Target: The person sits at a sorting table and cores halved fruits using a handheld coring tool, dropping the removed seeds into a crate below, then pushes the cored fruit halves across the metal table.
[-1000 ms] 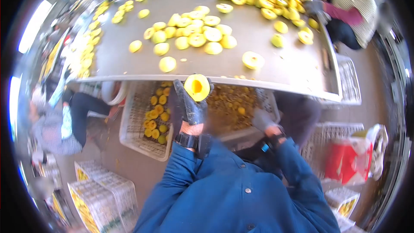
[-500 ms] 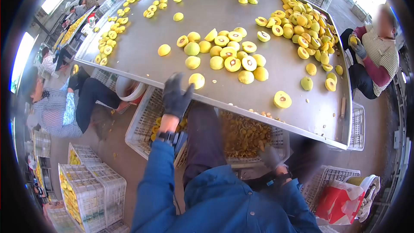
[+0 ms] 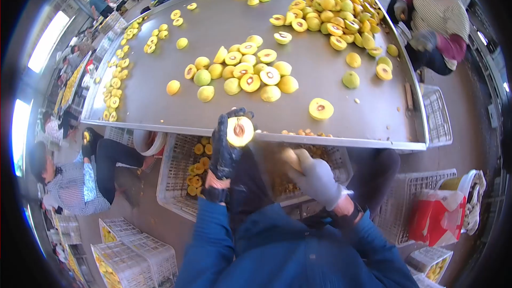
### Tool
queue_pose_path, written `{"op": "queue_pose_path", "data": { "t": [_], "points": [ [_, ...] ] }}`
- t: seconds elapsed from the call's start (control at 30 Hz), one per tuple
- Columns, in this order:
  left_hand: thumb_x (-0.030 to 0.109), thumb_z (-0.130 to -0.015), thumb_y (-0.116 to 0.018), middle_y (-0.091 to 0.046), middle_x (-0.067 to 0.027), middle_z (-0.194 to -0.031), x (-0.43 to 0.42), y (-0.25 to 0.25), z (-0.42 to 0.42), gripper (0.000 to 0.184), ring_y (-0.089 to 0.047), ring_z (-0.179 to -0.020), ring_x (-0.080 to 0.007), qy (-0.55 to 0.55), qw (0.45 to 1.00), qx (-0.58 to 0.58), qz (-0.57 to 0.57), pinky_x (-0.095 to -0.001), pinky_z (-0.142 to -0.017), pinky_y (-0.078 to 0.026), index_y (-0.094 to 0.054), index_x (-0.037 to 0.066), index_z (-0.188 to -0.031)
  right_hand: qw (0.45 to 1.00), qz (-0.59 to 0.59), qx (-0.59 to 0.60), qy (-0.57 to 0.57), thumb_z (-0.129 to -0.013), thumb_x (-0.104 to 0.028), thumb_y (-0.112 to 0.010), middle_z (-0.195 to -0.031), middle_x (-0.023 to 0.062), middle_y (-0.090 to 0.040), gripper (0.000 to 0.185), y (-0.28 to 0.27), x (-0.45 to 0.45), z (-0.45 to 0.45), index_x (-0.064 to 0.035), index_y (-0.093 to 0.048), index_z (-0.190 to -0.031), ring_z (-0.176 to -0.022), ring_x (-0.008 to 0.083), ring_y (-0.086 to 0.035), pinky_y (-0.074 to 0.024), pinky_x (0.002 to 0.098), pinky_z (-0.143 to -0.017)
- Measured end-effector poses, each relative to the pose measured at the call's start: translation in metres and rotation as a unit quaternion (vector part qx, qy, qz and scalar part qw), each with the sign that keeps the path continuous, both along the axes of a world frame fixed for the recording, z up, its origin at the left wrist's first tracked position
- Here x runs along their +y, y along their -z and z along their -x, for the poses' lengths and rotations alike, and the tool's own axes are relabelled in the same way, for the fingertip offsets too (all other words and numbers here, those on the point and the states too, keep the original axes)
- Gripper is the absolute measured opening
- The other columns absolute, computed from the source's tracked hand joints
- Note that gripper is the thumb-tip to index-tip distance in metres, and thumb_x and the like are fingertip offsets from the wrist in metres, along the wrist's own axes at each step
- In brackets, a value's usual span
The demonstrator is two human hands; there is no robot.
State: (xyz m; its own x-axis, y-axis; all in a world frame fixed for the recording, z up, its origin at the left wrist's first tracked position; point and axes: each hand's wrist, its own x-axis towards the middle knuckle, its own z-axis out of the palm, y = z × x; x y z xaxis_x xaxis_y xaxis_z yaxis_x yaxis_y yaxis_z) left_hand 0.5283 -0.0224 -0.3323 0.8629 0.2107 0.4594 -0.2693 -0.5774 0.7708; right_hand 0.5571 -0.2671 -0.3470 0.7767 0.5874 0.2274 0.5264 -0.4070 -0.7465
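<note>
In the head view my left hand [image 3: 226, 152], in a black glove, is closed around a peach half [image 3: 240, 131]. Its cut face, with the brown pit in the middle, is turned up, just at the near edge of the metal table [image 3: 186, 90]. My right hand [image 3: 319, 178], in a grey glove, grips a tool by its light wooden handle [image 3: 291, 159]; the far end of the tool is blurred. Right hand and tool are over the crate, apart from the peach half. A cluster of peach halves [image 3: 249, 82] lies on the table beyond my left hand.
Below the table edge stand a crate of peach halves [image 3: 196, 173] and a crate of brown scraps [image 3: 282, 184]. A large peach pile [image 3: 336, 13] covers the back right. Another person [image 3: 440, 21] sits at right, one [image 3: 74, 181] at left. A red bag [image 3: 436, 216] stands at lower right.
My left hand has taken a peach half from the table's near edge and drawn it back toward me. My right hand has risen with the wooden-handled tool. The view has shifted.
</note>
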Motion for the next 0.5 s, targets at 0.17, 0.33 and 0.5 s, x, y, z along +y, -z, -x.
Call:
{"op": "queue_pose_path", "data": {
  "t": [0.17,0.33,0.5],
  "points": [
    [0.041,-0.106,-0.041,-0.064,-0.0149,-0.112,-0.068,0.006,0.009,0.050,-0.064,-0.100,-0.0219,-0.049,0.985,0.022,0.164,-0.0330,-0.091,-0.054,-0.050,-0.002,-0.129,0.999,-0.032,-0.038,0.007,-0.088,-0.022,-0.069,-0.061,0.0144,-0.060,0.023,-0.025,0.006,0.011,-0.0100,-0.053,-0.099,-0.057,0.0357,-0.064,-0.0491,0.0467,-0.052],
    [0.047,-0.108,-0.029,-0.065,-0.0150,-0.109,-0.121,-0.035,0.009,0.057,-0.064,-0.097,-0.0223,-0.004,0.893,0.064,0.446,-0.0370,-0.091,-0.054,-0.051,-0.002,-0.128,0.998,-0.028,-0.032,0.050,-0.087,-0.020,-0.070,-0.063,0.0157,-0.061,0.024,-0.028,-0.005,0.020,-0.0081,-0.051,-0.097,-0.059,0.0374,-0.064,-0.0490,0.0468,-0.052],
    [0.040,-0.108,-0.033,-0.066,-0.0150,-0.108,-0.131,-0.035,0.007,0.052,-0.064,-0.097,-0.0222,-0.029,0.979,-0.002,0.204,-0.0364,-0.091,-0.052,-0.055,-0.004,-0.124,0.997,-0.046,-0.007,0.062,-0.086,-0.021,-0.071,-0.063,0.0174,-0.061,0.027,-0.036,-0.022,0.025,-0.0069,-0.051,-0.097,-0.060,0.0388,-0.063,-0.0490,0.0477,-0.053]
  ]
}}
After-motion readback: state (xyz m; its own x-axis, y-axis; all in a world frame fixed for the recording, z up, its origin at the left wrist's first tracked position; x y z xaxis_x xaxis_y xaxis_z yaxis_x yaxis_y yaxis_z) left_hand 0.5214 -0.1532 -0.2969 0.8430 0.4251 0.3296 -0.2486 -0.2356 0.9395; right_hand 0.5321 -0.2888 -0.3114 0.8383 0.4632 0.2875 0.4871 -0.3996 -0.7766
